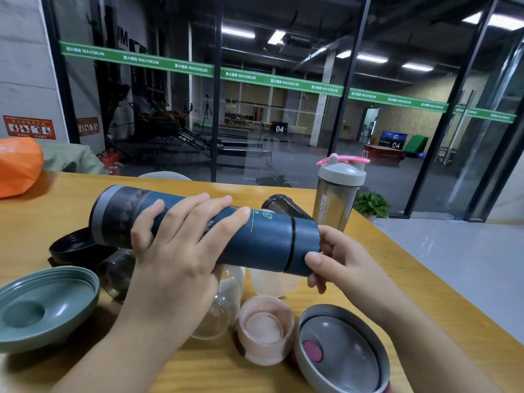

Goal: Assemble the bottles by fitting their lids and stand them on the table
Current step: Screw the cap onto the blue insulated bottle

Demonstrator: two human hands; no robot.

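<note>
Blue bottle (198, 222) held sideways, lid (306, 248) seemingly gripped.

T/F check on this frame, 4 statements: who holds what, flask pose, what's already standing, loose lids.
1. The left hand grips the body of the dark blue flask. True.
2. The flask is held upright. False: it lies roughly horizontal above the table.
3. The right hand is on the flask's lid. True.
4. The grey shaker bottle lies on its side without a lid. False: it stands upright with its pink-trimmed lid on.
</note>
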